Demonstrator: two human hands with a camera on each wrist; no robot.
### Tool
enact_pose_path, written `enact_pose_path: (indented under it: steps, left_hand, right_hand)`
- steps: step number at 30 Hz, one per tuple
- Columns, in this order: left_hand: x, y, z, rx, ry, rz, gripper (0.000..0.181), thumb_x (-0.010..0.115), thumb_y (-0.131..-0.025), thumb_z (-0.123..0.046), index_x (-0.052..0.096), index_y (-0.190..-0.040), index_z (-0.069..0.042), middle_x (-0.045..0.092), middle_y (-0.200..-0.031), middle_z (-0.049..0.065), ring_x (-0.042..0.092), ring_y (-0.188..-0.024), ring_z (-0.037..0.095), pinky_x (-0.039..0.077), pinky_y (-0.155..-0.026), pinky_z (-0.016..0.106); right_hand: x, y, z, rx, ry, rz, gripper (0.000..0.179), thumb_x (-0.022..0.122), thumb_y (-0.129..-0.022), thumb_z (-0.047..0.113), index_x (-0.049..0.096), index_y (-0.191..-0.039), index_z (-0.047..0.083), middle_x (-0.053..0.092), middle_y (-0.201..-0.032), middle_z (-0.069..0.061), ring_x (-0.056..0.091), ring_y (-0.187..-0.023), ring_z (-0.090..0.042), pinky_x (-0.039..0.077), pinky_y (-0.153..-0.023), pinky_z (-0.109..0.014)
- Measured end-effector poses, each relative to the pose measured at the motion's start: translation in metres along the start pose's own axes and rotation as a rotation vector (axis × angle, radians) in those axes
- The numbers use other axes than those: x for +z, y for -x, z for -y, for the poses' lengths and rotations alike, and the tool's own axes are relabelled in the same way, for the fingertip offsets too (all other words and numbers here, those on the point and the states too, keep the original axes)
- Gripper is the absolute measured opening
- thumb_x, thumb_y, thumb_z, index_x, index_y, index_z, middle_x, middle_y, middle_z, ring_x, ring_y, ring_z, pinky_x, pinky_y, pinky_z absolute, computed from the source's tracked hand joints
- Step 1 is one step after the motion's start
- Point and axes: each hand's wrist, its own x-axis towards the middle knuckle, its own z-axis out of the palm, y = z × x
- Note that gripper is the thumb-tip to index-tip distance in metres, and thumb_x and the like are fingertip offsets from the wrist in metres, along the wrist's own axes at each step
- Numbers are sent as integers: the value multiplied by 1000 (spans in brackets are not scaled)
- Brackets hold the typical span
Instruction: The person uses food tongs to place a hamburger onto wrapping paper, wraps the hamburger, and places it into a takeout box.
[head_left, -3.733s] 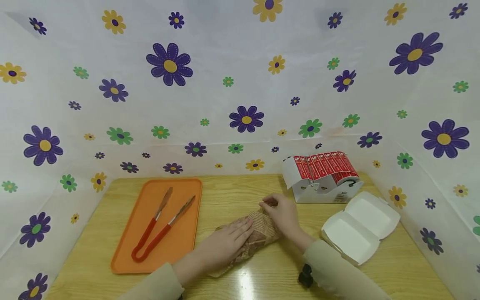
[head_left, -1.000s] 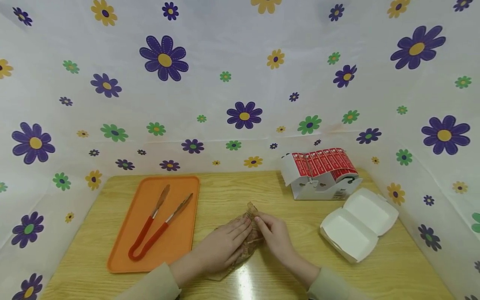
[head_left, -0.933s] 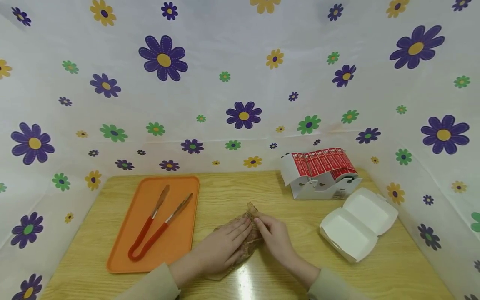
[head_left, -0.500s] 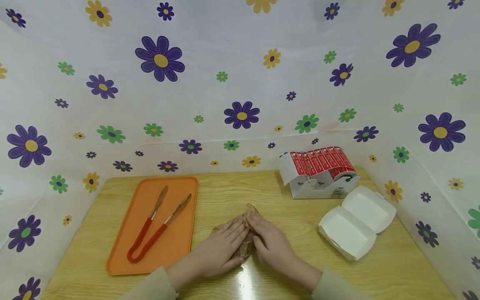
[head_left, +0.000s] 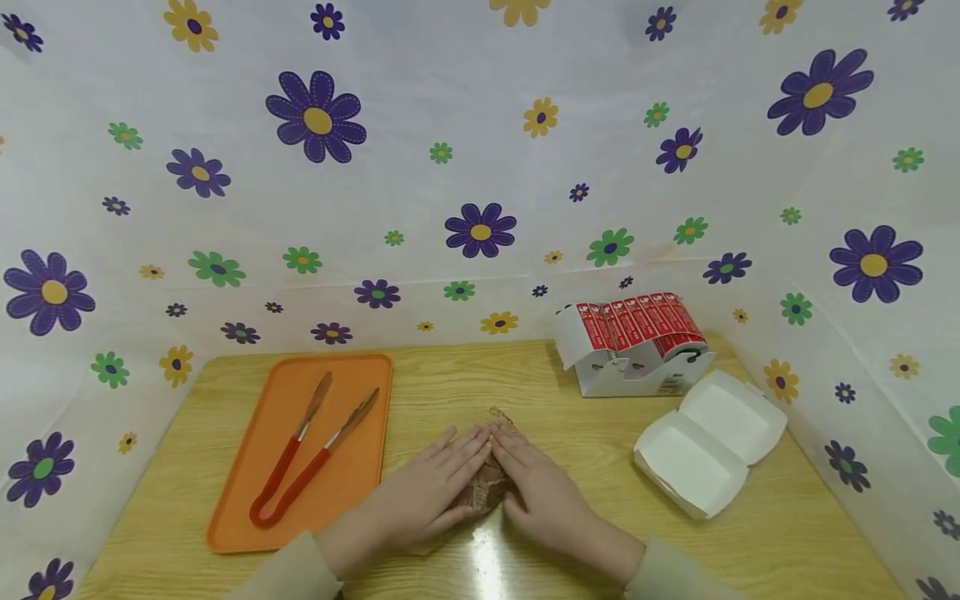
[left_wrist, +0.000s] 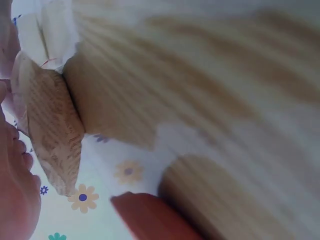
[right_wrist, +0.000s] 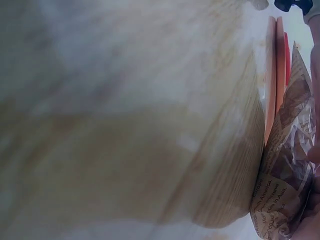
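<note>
A parcel of brown printed paper (head_left: 487, 487) lies on the wooden table between both hands, mostly covered by them in the head view. My left hand (head_left: 420, 496) rests across its left side, fingers straight and angled toward the back. From the other side, my right hand (head_left: 547, 504) presses on the paper with straight fingers, its fingertips meeting those of the left. A crumpled bit of paper shows just past the fingertips. In the left wrist view the wrapper (left_wrist: 55, 120) has a plump side; the right wrist view shows creased, lettered paper (right_wrist: 282, 185). Its contents are hidden.
On the left, an orange tray (head_left: 352, 492) bears red-handled metal tongs (head_left: 292, 475). A white box (head_left: 637, 379) with red-labelled packets stands at the back right. Nearer, a white clamshell container (head_left: 693, 467) lies open. A flower-patterned sheet (head_left: 420, 108) encloses the table.
My right hand has gone from pinching the paper's right edge to lying flat on it, the paper folded over leftward. The left hand has stayed pressed on the parcel.
</note>
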Motion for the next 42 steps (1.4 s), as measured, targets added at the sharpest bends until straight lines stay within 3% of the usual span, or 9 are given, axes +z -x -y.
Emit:
enact_pose_path:
  steps: [7, 12, 15, 19, 24, 28, 34, 38, 42]
  left_hand:
    - [8, 12, -4, 32, -25, 29, 80, 32, -113, -57, 18, -169, -2, 12, -179, 15, 16, -166, 29, 25, -134, 44]
    - [12, 8, -10, 9, -25, 13, 81, 34, -112, -57, 17, -169, -1, 10, -179, 16, 15, -167, 30, 25, -135, 44]
    - [16, 3, -9, 0, -46, 1, 81, 35, -112, -56, 17, -169, -1, 9, -179, 15, 14, -167, 30, 25, -135, 45]
    - [21, -9, -3, 2, -49, 6, 81, 33, -113, -56, 13, -170, -2, 6, -179, 14, 12, -167, 29, 22, -136, 44]
    - [25, -14, 12, 51, -15, 18, 80, 28, -113, -57, 6, -171, -7, 3, -180, 12, 12, -167, 27, 23, -135, 41]
    - [20, 2, 33, 142, -66, -4, 79, 33, -113, -55, 9, -171, -8, 10, -180, 11, 20, -166, 26, 29, -133, 40]
    - [6, 41, 61, 273, -221, -42, 71, 47, -110, -41, 27, -169, -7, 25, -177, 10, 31, -163, 26, 37, -130, 39]
    - [5, 55, 64, 343, -296, -64, 58, 42, -113, -33, 37, -165, -8, 37, -173, 7, 40, -158, 21, 41, -127, 37]
    - [6, 55, 57, 383, -395, -67, 51, 35, -116, -24, 39, -165, -10, 41, -171, 4, 43, -157, 17, 42, -127, 34]
  right_hand:
    - [1, 5, -9, -186, 138, -17, 82, 69, -91, 22, 38, -161, -5, 37, -171, -19, 38, -159, -34, 34, -129, -47]
    - [-2, 7, -22, -249, 246, 22, 83, 65, -100, 36, 30, -165, -2, 27, -175, -17, 29, -163, -30, 18, -135, -37]
    - [-4, 5, -30, -263, 270, 45, 84, 63, -103, 39, 27, -166, -2, 23, -177, -17, 26, -164, -30, 16, -135, -36]
    - [-10, 1, -37, -245, 258, 80, 86, 65, -102, 39, 27, -166, -2, 22, -177, -17, 24, -165, -31, 26, -133, -43]
    - [-14, 0, -42, -224, 251, 114, 88, 68, -100, 39, 26, -166, -2, 21, -177, -17, 24, -165, -32, 29, -132, -45]
    - [-12, 0, -43, -225, 273, 117, 91, 68, -99, 41, 25, -167, -2, 19, -177, -18, 23, -165, -33, 28, -132, -44]
    - [-11, -2, -44, -243, 299, 93, 96, 71, -96, 44, 26, -167, -2, 21, -177, -18, 24, -164, -34, 31, -131, -44]
    - [-11, -4, -45, -248, 304, 104, 98, 71, -95, 45, 24, -167, -2, 19, -178, -18, 23, -165, -34, 30, -131, -44]
    - [-12, -4, -46, -244, 290, 112, 98, 71, -94, 43, 25, -167, -2, 20, -177, -18, 23, -165, -33, 30, -132, -43]
